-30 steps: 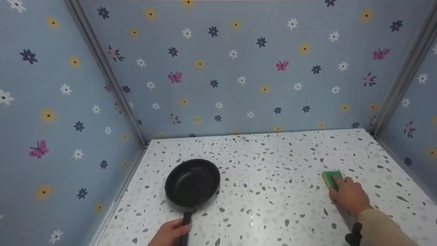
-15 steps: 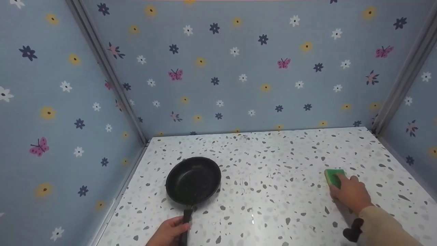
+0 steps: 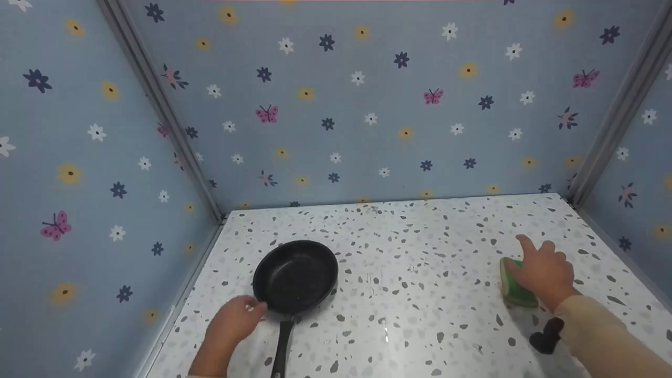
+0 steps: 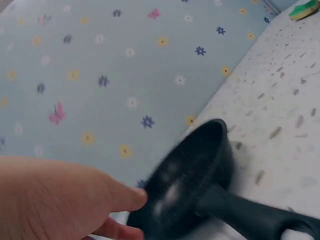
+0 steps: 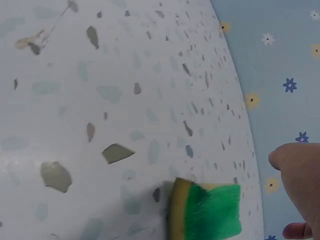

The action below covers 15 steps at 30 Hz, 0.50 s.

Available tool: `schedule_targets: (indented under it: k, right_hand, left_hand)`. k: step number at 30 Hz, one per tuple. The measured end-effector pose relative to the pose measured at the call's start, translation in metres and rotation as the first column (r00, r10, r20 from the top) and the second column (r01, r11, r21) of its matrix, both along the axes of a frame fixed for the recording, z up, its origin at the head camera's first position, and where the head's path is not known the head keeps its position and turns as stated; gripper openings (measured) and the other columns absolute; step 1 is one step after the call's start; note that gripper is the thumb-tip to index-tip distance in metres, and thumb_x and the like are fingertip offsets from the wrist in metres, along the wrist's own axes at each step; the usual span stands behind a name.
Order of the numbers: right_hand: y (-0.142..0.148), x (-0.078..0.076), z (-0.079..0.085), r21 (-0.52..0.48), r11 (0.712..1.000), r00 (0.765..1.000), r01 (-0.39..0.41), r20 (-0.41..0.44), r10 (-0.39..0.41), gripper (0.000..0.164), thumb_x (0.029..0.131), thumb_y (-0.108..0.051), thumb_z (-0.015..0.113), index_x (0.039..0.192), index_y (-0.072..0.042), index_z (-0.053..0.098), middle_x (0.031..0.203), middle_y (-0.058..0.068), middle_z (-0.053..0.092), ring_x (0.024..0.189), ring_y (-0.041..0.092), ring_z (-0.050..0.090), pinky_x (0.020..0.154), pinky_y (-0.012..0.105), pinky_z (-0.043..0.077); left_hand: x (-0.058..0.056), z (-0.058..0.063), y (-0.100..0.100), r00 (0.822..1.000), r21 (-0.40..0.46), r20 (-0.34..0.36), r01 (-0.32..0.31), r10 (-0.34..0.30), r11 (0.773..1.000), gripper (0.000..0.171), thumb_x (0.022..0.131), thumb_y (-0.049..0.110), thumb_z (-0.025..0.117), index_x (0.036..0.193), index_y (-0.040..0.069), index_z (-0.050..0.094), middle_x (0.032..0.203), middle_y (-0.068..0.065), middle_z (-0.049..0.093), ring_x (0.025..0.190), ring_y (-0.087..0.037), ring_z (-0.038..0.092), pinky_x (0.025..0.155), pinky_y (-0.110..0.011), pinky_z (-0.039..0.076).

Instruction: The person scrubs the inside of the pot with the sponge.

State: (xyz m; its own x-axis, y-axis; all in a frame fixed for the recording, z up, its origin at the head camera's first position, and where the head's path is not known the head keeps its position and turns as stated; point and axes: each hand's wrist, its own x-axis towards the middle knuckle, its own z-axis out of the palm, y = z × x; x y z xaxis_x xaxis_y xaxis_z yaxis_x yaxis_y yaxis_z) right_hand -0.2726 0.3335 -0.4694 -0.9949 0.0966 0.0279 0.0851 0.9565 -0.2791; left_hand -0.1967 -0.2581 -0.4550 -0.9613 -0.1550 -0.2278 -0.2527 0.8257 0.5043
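A black frying pan (image 3: 296, 275) lies on the speckled tabletop, left of centre, its handle (image 3: 282, 349) pointing toward the person. At the pan's left rim is the left hand (image 3: 236, 319), off the handle, with thumb and finger slightly apart. In the left wrist view, that hand's thumb overlaps the edge of the pan (image 4: 172, 192). On the right, the right hand (image 3: 548, 273) has its fingers raised and spread above a green and yellow sponge (image 3: 520, 294). Its thumb overlaps the sponge in the head view. In the right wrist view, the visible fingers are apart from the sponge (image 5: 212, 212).
Blue flower-patterned panels (image 3: 336, 105) stand behind the tabletop (image 3: 409, 252) and along both sides. Grey metal posts mark the corners, such as the left post (image 3: 163, 110).
The left hand has let go of the pan handle and moved up to the pan's left rim. The right hand has loosened from the sponge, its fingers lifting and spreading; the sponge has shifted slightly nearer.
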Motion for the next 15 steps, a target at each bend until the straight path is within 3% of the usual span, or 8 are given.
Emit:
schedule_targets:
  k: [1,4,7,11,15]
  right_hand:
    - [0.009,-0.014,-0.010,0.004,1.000,1.000,0.002,0.021,-0.002,0.086,0.096,-0.061,0.053,0.157,-0.008,0.023,0.127,0.045,0.034,0.107,0.063,0.047,0.079,0.069,0.043]
    - [-0.008,-0.019,0.011,0.012,1.000,1.000,-0.004,-0.010,0.004,0.084,0.097,-0.058,0.054,0.156,-0.005,0.025,0.127,0.045,0.035,0.109,0.063,0.044,0.081,0.070,0.042]
    - [-0.024,-0.023,0.026,-0.015,0.999,0.999,-0.040,-0.035,0.039,0.085,0.097,-0.061,0.053,0.157,-0.007,0.024,0.132,0.043,0.034,0.115,0.062,0.042,0.086,0.072,0.040]
    - [-0.046,-0.027,0.041,-0.036,0.995,0.993,-0.094,-0.071,0.092,0.089,0.096,-0.067,0.050,0.158,-0.009,0.025,0.136,0.042,0.035,0.120,0.060,0.041,0.091,0.073,0.039]
    - [-0.069,-0.028,0.047,-0.016,0.989,0.984,-0.149,-0.100,0.147,0.092,0.094,-0.072,0.046,0.159,-0.010,0.026,0.140,0.041,0.038,0.123,0.059,0.042,0.096,0.072,0.037]
  left_hand:
    - [-0.009,-0.002,0.000,0.999,-0.050,-0.051,-0.004,0.001,0.999,0.043,0.100,0.036,0.057,0.116,-0.003,0.066,0.110,-0.020,0.068,0.092,-0.033,0.066,0.080,-0.053,0.052]
    - [-0.021,0.022,0.020,0.982,-0.108,-0.191,-0.025,0.004,0.994,0.038,0.100,0.033,0.058,0.116,0.000,0.067,0.108,-0.017,0.070,0.094,-0.032,0.066,0.082,-0.053,0.052]
    - [-0.037,0.033,0.045,0.960,-0.115,-0.281,-0.031,-0.002,0.993,0.042,0.101,0.034,0.058,0.126,0.000,0.064,0.120,-0.019,0.067,0.109,-0.036,0.065,0.091,-0.054,0.050]
    - [-0.060,0.040,0.080,0.948,-0.109,-0.318,-0.019,-0.017,0.994,0.054,0.101,0.040,0.057,0.143,0.006,0.054,0.139,-0.019,0.057,0.129,-0.037,0.055,0.104,-0.055,0.043]
    - [-0.078,0.036,0.111,0.943,-0.115,-0.328,0.022,-0.059,0.993,0.063,0.100,0.047,0.057,0.153,0.014,0.044,0.153,-0.018,0.045,0.140,-0.037,0.043,0.112,-0.055,0.036]
